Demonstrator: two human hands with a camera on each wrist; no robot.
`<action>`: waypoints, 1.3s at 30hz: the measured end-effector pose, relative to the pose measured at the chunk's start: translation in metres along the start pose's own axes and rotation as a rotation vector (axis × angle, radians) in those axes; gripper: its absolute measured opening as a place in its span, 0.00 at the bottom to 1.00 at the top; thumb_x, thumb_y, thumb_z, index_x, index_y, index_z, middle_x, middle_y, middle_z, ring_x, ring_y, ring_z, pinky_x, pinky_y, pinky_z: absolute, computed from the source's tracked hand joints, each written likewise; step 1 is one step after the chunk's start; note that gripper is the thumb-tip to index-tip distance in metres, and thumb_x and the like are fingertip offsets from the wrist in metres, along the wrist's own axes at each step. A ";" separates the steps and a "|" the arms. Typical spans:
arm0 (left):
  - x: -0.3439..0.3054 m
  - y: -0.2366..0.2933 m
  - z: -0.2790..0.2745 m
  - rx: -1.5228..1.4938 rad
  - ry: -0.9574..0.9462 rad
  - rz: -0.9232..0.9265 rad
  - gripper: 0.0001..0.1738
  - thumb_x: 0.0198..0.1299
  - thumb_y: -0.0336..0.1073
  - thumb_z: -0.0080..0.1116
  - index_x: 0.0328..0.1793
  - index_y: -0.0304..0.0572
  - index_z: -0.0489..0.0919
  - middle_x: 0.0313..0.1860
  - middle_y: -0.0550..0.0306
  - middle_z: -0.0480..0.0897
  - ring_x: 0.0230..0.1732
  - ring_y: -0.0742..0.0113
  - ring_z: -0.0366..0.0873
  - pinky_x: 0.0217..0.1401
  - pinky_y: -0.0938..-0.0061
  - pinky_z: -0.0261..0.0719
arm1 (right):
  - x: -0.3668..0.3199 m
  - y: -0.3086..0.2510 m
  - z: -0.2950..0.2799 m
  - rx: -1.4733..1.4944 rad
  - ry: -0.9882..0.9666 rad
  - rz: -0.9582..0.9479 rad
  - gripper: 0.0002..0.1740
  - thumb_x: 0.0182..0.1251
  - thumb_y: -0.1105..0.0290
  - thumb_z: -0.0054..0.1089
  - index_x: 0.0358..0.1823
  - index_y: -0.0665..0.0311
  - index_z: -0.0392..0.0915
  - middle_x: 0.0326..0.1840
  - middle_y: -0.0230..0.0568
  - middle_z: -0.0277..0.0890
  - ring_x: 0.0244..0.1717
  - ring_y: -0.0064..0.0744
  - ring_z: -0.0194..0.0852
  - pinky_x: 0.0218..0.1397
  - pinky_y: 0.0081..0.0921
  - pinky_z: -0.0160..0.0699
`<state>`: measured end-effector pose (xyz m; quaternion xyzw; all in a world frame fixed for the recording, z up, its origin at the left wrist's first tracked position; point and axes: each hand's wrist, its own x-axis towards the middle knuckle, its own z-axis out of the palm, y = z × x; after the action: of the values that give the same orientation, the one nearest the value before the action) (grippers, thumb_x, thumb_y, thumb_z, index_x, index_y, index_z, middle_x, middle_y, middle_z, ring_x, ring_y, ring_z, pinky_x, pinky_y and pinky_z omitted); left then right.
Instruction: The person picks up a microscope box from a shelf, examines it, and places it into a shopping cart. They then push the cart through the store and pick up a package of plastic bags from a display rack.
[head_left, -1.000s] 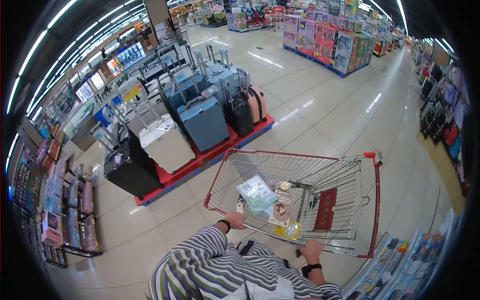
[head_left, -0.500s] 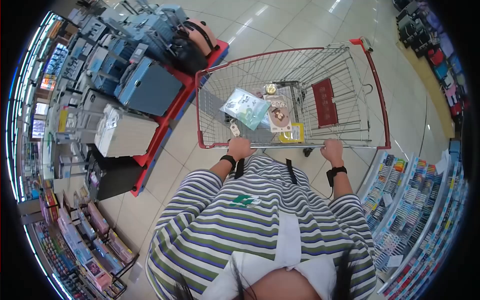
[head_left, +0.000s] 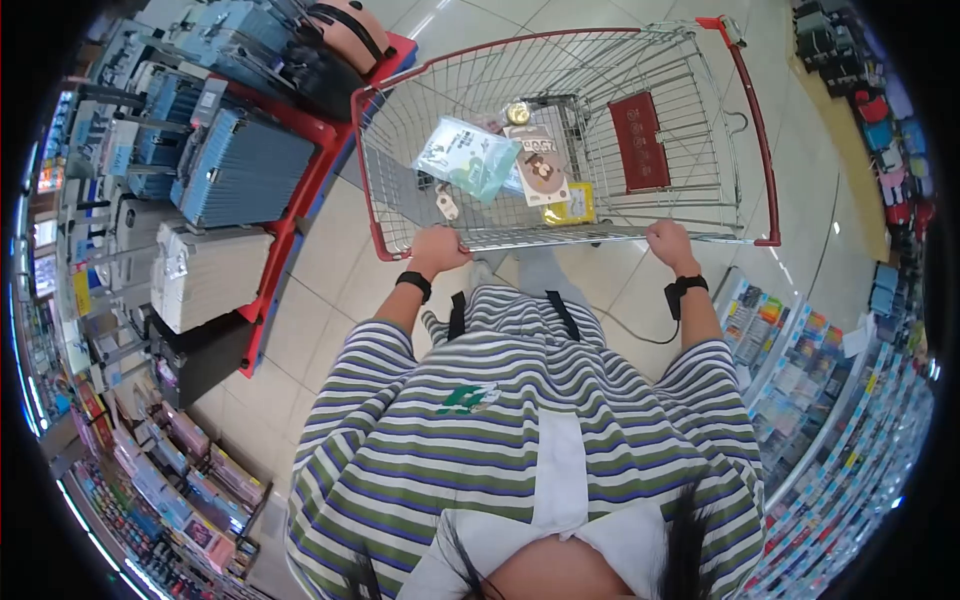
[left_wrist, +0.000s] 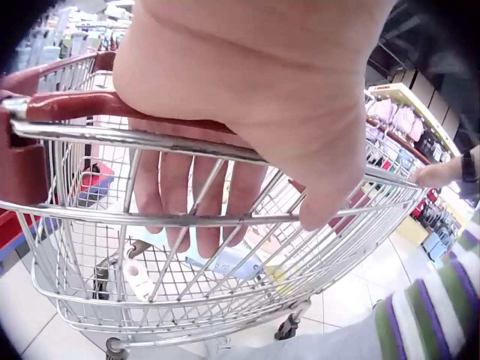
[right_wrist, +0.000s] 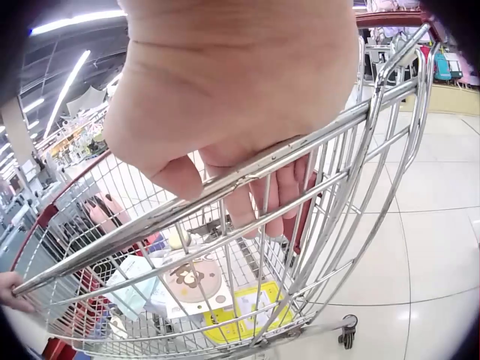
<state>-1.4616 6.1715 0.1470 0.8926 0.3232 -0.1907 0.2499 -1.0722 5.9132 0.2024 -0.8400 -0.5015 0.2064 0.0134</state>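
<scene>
Along the near side of a shopping cart (head_left: 772, 180), my left hand (head_left: 438, 250) and right hand (head_left: 670, 245) grip the metal top rail, spaced apart. The left wrist view has the left fingers (left_wrist: 214, 191) hanging over the rail inside the basket, thumb outside. In the right wrist view the right hand (right_wrist: 232, 97) wraps the rail likewise. Inside the cart lie a blue-green packet (head_left: 465, 160), a brown bear-print package (head_left: 541, 172), a yellow packet (head_left: 570, 205), a gold-topped round item (head_left: 517, 113) and a white tag-like piece (head_left: 446, 203).
Suitcases (head_left: 250, 170) stand on a red platform (head_left: 270, 285) to the left. Shelves of boxed goods (head_left: 185, 480) are at lower left, and racks of small goods (head_left: 800, 370) at right. Bags (head_left: 875, 120) line the upper right. Tiled floor (head_left: 330, 290) surrounds the cart.
The head view has tilted down, bringing the striped shirt into fuller view. The cart and suitcases sit higher in the picture, and the suitcases lie further left. Both hands remain at the cart's near side.
</scene>
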 end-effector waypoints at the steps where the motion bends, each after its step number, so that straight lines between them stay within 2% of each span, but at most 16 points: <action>1: 0.003 0.002 -0.003 -0.017 0.007 -0.006 0.22 0.42 0.59 0.62 0.28 0.49 0.85 0.29 0.48 0.83 0.36 0.51 0.82 0.39 0.60 0.80 | 0.008 0.005 -0.005 0.022 -0.026 0.003 0.18 0.53 0.58 0.47 0.30 0.60 0.83 0.33 0.48 0.80 0.39 0.51 0.76 0.46 0.41 0.74; 5: 0.015 0.011 -0.007 -0.073 0.007 -0.051 0.21 0.40 0.59 0.64 0.28 0.51 0.86 0.30 0.51 0.84 0.34 0.53 0.82 0.38 0.61 0.80 | 0.062 0.044 -0.015 0.241 -0.285 0.153 0.19 0.55 0.55 0.48 0.34 0.60 0.83 0.37 0.50 0.80 0.41 0.47 0.77 0.48 0.37 0.74; 7: 0.022 0.011 -0.005 -0.075 0.056 -0.044 0.20 0.40 0.58 0.65 0.28 0.52 0.86 0.28 0.53 0.83 0.33 0.54 0.82 0.35 0.61 0.79 | 0.104 0.081 -0.003 0.010 -0.566 -0.275 0.22 0.55 0.51 0.50 0.38 0.60 0.83 0.40 0.51 0.80 0.43 0.44 0.77 0.50 0.35 0.74; 8: 0.025 0.010 -0.002 -0.069 0.043 -0.044 0.20 0.40 0.58 0.65 0.28 0.52 0.86 0.28 0.53 0.83 0.33 0.54 0.82 0.35 0.61 0.79 | 0.109 0.019 -0.065 0.072 -0.614 0.095 0.23 0.55 0.51 0.51 0.41 0.61 0.82 0.42 0.53 0.79 0.46 0.48 0.75 0.50 0.37 0.73; 9: 0.028 0.010 0.000 -0.082 0.061 -0.007 0.20 0.40 0.58 0.65 0.27 0.52 0.86 0.27 0.53 0.83 0.32 0.54 0.82 0.34 0.61 0.79 | 0.143 0.007 -0.083 0.048 -0.726 0.127 0.22 0.58 0.53 0.49 0.41 0.63 0.81 0.44 0.53 0.78 0.47 0.49 0.74 0.51 0.39 0.72; 10: 0.030 0.011 0.000 -0.096 0.084 0.029 0.20 0.40 0.59 0.65 0.26 0.52 0.86 0.26 0.53 0.83 0.31 0.54 0.81 0.33 0.61 0.78 | 0.194 0.048 -0.058 -0.089 -0.567 -0.550 0.16 0.64 0.60 0.48 0.42 0.64 0.77 0.36 0.38 0.77 0.39 0.39 0.74 0.43 0.35 0.76; 11: 0.032 0.012 0.001 -0.096 0.080 0.022 0.20 0.40 0.59 0.65 0.26 0.52 0.86 0.26 0.53 0.83 0.31 0.54 0.81 0.33 0.61 0.78 | 0.234 0.054 -0.046 0.055 -0.343 -0.448 0.19 0.64 0.58 0.47 0.45 0.65 0.75 0.34 0.35 0.75 0.37 0.32 0.71 0.41 0.31 0.75; 12: 0.035 0.013 0.002 -0.091 0.111 0.025 0.20 0.41 0.59 0.64 0.24 0.52 0.85 0.25 0.54 0.82 0.30 0.54 0.81 0.32 0.60 0.77 | 0.222 -0.036 -0.121 0.371 -0.403 0.029 0.19 0.63 0.58 0.49 0.45 0.65 0.76 0.35 0.38 0.76 0.37 0.31 0.72 0.42 0.30 0.73; 14: 0.041 0.018 0.004 -0.095 0.143 0.006 0.20 0.42 0.59 0.64 0.22 0.51 0.84 0.24 0.55 0.81 0.29 0.54 0.81 0.30 0.60 0.77 | 0.261 -0.090 -0.152 0.447 -0.375 -0.064 0.20 0.61 0.56 0.50 0.43 0.65 0.78 0.38 0.39 0.77 0.39 0.32 0.73 0.42 0.30 0.73; 18: 0.040 0.032 -0.004 -0.140 0.268 -0.030 0.23 0.43 0.60 0.62 0.16 0.48 0.79 0.20 0.57 0.78 0.25 0.54 0.79 0.27 0.60 0.75 | 0.337 -0.146 -0.119 0.092 -0.241 -0.363 0.20 0.57 0.61 0.47 0.42 0.68 0.78 0.41 0.50 0.80 0.41 0.47 0.79 0.43 0.40 0.76; 21: 0.045 0.038 -0.008 -0.140 0.351 -0.023 0.24 0.44 0.58 0.63 0.14 0.46 0.75 0.18 0.58 0.75 0.24 0.55 0.77 0.24 0.61 0.73 | 0.372 -0.151 -0.020 -0.025 -0.268 -0.368 0.21 0.54 0.62 0.49 0.45 0.66 0.79 0.46 0.54 0.79 0.47 0.51 0.78 0.48 0.42 0.76; 25: 0.052 0.041 -0.005 -0.189 0.427 0.037 0.24 0.45 0.54 0.64 0.13 0.46 0.71 0.17 0.58 0.74 0.22 0.54 0.75 0.23 0.62 0.72 | 0.328 -0.188 -0.018 -0.108 -0.622 -0.325 0.22 0.51 0.64 0.51 0.47 0.65 0.79 0.48 0.57 0.77 0.52 0.50 0.77 0.54 0.42 0.75; 27: 0.052 0.046 -0.010 -0.198 0.386 0.019 0.22 0.46 0.52 0.64 0.14 0.46 0.71 0.16 0.58 0.73 0.21 0.55 0.75 0.21 0.62 0.71 | 0.330 -0.182 0.013 -0.071 -0.550 -0.303 0.22 0.51 0.64 0.50 0.46 0.66 0.80 0.50 0.56 0.77 0.52 0.50 0.77 0.56 0.40 0.74; 31: 0.054 0.051 -0.006 -0.215 0.408 0.017 0.20 0.44 0.50 0.64 0.14 0.47 0.71 0.16 0.59 0.72 0.20 0.58 0.74 0.20 0.64 0.71 | 0.348 -0.172 0.076 -0.066 -0.544 -0.266 0.24 0.52 0.63 0.50 0.52 0.62 0.72 0.49 0.56 0.75 0.51 0.54 0.75 0.54 0.44 0.73; 36: 0.055 0.059 -0.015 -0.219 0.477 0.007 0.18 0.42 0.46 0.65 0.14 0.48 0.70 0.15 0.61 0.70 0.19 0.61 0.72 0.19 0.67 0.70 | 0.369 -0.177 0.131 -0.094 -0.470 -0.171 0.37 0.53 0.63 0.57 0.67 0.55 0.57 0.65 0.54 0.59 0.59 0.60 0.67 0.57 0.48 0.72; 39: 0.052 0.056 -0.015 -0.219 0.481 -0.004 0.18 0.42 0.45 0.65 0.14 0.48 0.69 0.15 0.62 0.69 0.18 0.63 0.71 0.18 0.68 0.69 | 0.367 -0.188 0.156 -0.104 -0.396 -0.054 0.46 0.50 0.61 0.62 0.71 0.56 0.49 0.63 0.54 0.60 0.58 0.60 0.67 0.57 0.47 0.72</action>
<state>-1.3834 6.1679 0.1510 0.8793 0.3935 0.0625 0.2608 -1.1347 6.2893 -0.0192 -0.7689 -0.5267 0.3407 -0.1233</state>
